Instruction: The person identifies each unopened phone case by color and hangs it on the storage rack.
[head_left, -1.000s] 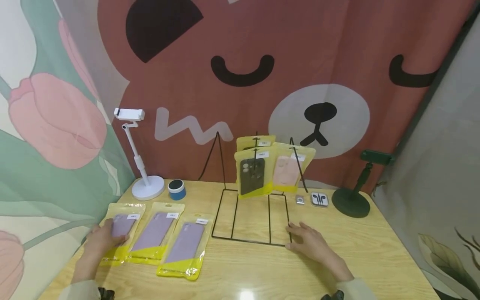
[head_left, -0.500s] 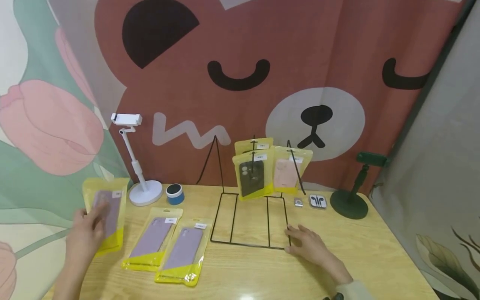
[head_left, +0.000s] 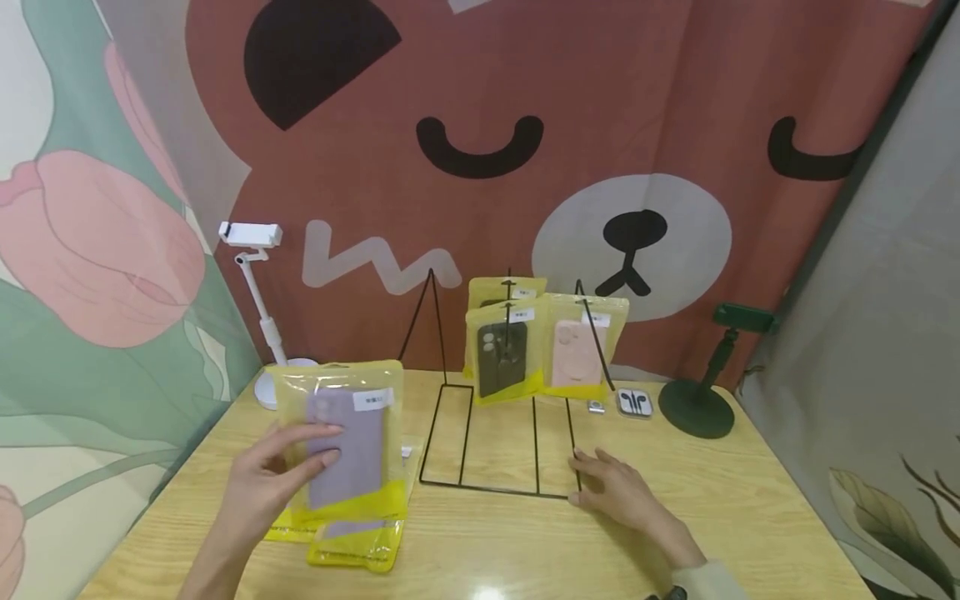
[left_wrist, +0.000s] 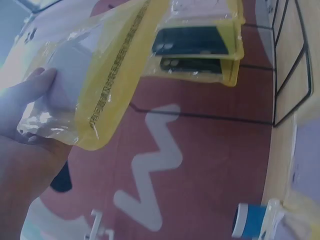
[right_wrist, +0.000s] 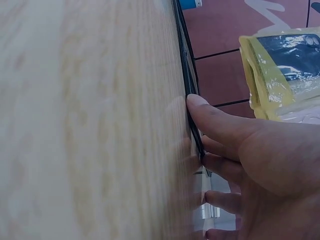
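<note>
My left hand (head_left: 258,483) pinches a yellow-edged clear pouch with a purple phone case (head_left: 352,458), raised upright above the table at left. The left wrist view shows the thumb flat on this pouch (left_wrist: 107,90). Two similar pouches lie behind and below it, mostly covered; the bottom of one pouch (head_left: 356,550) shows. My right hand (head_left: 626,496) holds the front right corner of a black wire display rack (head_left: 495,488), thumb and fingers at its base bar. On the rack's hooks hang a black phone case pouch (head_left: 504,358), a pink one (head_left: 576,354) and another pouch (head_left: 487,290) behind.
A white phone stand (head_left: 264,325) is at the back left, its base partly covered. On the right are a dark green phone stand (head_left: 697,408), boxed earphones (head_left: 635,403) and a small silver gadget (head_left: 596,407). A blue-and-white round container (left_wrist: 250,220) appears in the left wrist view.
My left hand has lifted the leftmost purple phone case pouch off the table and carried it right, in front of the other two. The right hand stays at the rack's corner.
</note>
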